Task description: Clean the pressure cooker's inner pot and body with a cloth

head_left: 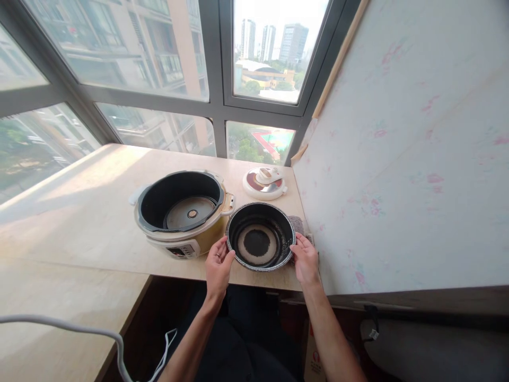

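A round black inner pot (260, 212) is gripped by its rim between my two hands, its worn inside facing up. My left hand (218, 268) is closed on the left side of the rim, thumb on the edge. On the opposite side, my right hand (305, 259) pinches the rim the same way. Just left of the pot stands a white and gold electric pressure cooker (204, 241), lidless, with a metal heating plate (191, 213) showing at its bottom. Behind the pot lies the cooker's round lid (264, 184), handle up.
A grey cloth (296, 224) lies partly behind the pot, by the patterned wall (397, 159). Windows with grey frames (217, 79) border the wooden counter (79, 228). A white cable (59, 322) crosses the lower left. Below the counter stands a cardboard box (314, 355).
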`<action>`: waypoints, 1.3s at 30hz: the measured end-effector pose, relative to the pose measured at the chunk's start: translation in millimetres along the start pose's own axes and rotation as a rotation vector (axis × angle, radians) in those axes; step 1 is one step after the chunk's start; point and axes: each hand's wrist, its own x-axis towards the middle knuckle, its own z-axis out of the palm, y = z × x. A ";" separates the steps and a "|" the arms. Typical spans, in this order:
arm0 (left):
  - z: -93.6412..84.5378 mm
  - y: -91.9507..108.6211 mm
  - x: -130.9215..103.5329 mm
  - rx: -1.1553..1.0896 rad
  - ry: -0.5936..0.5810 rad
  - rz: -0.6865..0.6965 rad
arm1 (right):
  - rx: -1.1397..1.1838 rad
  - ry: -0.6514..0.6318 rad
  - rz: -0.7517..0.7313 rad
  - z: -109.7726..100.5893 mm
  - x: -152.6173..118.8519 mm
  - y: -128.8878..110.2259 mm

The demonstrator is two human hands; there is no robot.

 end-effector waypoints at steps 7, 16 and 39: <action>-2.5 -6.5 7.5 0.013 -0.003 -0.010 | -0.005 0.022 -0.005 0.8 6.6 7.6; -0.7 -3.5 2.9 0.091 0.000 0.019 | -0.024 0.014 0.021 -6.4 8.5 9.4; -45.3 -23.6 71.1 0.142 0.162 0.006 | -0.365 -0.004 -0.199 -50.7 31.8 -4.8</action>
